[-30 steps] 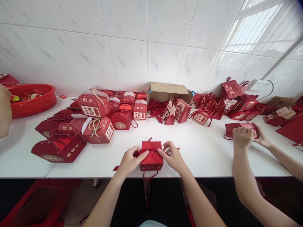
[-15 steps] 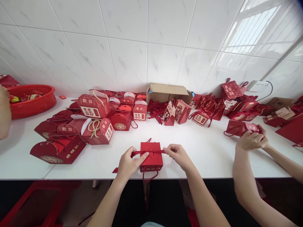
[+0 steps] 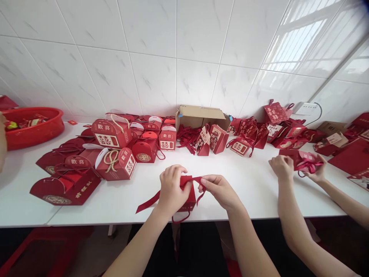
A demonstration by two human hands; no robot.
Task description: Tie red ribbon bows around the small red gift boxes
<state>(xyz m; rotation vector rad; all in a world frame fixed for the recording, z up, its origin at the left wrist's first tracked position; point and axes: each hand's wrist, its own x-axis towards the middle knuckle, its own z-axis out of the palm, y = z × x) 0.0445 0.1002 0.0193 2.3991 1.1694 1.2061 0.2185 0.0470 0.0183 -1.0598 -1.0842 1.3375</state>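
A small red gift box (image 3: 190, 202) sits near the table's front edge, largely covered by my hands, with a cord loop hanging from its near side. Above it my left hand (image 3: 173, 189) is closed around a red ribbon (image 3: 148, 202), whose long tail trails down to the left. The fingertips of my right hand (image 3: 218, 188) pinch the same ribbon just right of the box, and a short end droops beneath them. Between both hands a short stretch of ribbon shows; whether it is knotted I cannot tell.
Red gift boxes (image 3: 115, 163) cluster at left, near a red basin (image 3: 34, 132) of wrapped sweets. A cardboard box (image 3: 201, 112) stands at the wall with ribbons before it. On the right, a co-worker's hands (image 3: 288, 169) handle another box; part of another arm shows far left.
My left hand has moved right and up over the box, and the ribbon's left tail now hangs free. The view has shifted slightly. The co-worker's hands have moved apart around their box.
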